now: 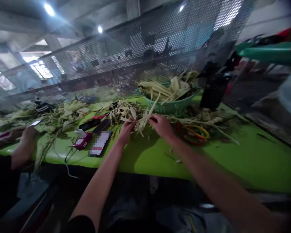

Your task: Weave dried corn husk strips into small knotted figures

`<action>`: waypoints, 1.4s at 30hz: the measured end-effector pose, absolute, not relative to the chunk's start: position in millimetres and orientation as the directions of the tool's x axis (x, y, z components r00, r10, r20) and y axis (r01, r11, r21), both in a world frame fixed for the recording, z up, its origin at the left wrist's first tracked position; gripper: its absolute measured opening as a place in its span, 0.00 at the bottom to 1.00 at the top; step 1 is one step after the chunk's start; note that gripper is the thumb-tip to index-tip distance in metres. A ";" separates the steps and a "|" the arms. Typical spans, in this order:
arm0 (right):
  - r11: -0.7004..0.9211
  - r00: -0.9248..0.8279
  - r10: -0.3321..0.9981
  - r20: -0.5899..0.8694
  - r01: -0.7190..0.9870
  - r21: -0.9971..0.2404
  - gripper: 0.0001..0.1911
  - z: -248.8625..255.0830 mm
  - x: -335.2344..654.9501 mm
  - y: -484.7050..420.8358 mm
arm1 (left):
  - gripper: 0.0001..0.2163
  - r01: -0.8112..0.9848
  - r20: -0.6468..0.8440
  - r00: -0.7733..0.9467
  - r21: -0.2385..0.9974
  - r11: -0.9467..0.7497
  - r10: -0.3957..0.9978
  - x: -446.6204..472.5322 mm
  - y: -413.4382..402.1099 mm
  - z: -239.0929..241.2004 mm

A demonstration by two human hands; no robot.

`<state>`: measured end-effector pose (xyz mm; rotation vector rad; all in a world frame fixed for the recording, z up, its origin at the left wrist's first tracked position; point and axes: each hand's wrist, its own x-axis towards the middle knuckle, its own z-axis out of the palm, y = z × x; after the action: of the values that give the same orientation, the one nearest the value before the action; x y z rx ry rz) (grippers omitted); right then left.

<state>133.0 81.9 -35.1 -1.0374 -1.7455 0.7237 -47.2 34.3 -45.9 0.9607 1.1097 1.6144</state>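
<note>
Pale dried corn husk strips [143,122] are spread between my two hands above the green table. My left hand [127,129] is closed, its fingers pinching the husk strips from the left side. From the right, my right hand [161,125] is closed with thumb and fingers together at the edge of the same strips. Just behind them lies a heap of small husk pieces [124,111]. A green plastic basket [171,106] filled with long husks [157,89] stands beyond my right hand.
Phones [100,144], a maroon box [81,141] and red-handled scissors [100,116] lie left of my hands. Red and yellow loops [196,132] lie to the right. A co-worker's hands [26,139] are at far left. A perforated metal screen [135,58] rises behind the table [244,161].
</note>
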 end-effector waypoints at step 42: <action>0.449 -0.081 0.893 0.443 0.219 -0.866 0.14 -34.7 106.3 15.4 | 0.15 -0.391 0.078 0.132 0.920 -0.021 0.988 -42.8 -4.3 -43.4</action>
<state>106.3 15.4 -34.7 -0.9989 -1.5827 0.7537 -42.8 -4.3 -43.4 1.0119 0.7857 1.3018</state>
